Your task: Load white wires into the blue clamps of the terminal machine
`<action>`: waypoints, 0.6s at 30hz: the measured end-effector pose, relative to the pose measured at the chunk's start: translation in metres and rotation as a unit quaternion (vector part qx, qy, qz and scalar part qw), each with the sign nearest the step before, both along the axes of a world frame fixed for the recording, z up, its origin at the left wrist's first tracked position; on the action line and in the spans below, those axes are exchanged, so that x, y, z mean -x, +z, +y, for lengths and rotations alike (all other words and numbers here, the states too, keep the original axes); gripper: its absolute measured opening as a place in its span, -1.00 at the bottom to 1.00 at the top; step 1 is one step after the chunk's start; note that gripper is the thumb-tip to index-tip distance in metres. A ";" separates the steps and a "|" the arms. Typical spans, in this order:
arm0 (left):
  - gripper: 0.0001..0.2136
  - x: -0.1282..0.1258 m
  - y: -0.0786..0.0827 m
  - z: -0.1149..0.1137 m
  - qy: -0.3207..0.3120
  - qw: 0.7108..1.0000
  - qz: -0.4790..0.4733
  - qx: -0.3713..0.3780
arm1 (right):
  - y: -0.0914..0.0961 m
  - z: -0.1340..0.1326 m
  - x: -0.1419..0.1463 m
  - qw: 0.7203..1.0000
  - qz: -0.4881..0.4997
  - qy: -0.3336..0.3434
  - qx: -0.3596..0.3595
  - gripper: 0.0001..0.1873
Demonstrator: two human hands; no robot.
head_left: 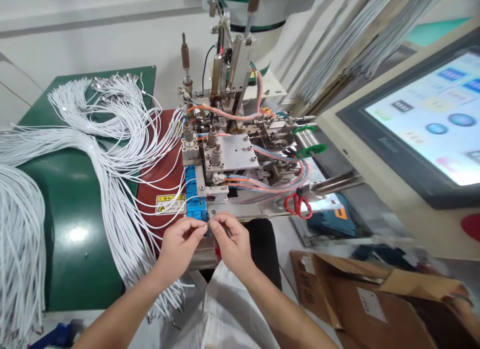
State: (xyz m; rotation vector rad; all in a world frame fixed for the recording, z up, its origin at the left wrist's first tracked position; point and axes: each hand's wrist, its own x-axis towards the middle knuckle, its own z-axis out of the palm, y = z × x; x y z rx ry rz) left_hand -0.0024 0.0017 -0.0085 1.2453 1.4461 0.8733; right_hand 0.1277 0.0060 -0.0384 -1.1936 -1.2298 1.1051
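My left hand (179, 246) and my right hand (231, 239) meet fingertip to fingertip just below the front edge of a small metal machine (225, 159). Both pinch the end of a thin white cable (170, 220) close to the blue fixture blocks (195, 201). The cable end itself is tiny and mostly hidden by my fingers. A large pile of white cables (108, 139) fans out over the green table (71, 224) to the left of my hands.
Red-handled scissors (298, 205) lie on the machine's plate at right. A touch screen (431, 119) stands at far right. An open cardboard box (375, 299) sits at lower right. A yellow warning label (170, 203) is on the red panel. More cables hang at upper right.
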 end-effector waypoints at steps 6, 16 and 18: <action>-0.89 -0.006 -0.002 -0.003 0.054 0.996 0.038 -0.068 | 0.002 -0.002 0.001 0.998 -0.011 -0.027 -0.047 -0.92; -0.94 -0.006 -0.011 -0.005 0.038 0.994 0.047 -0.088 | 0.008 0.002 -0.001 0.997 -0.059 -0.005 -0.053 -0.90; -0.94 -0.006 -0.012 -0.006 0.036 0.995 0.041 -0.089 | 0.007 0.001 0.000 0.997 -0.058 0.000 -0.050 -0.89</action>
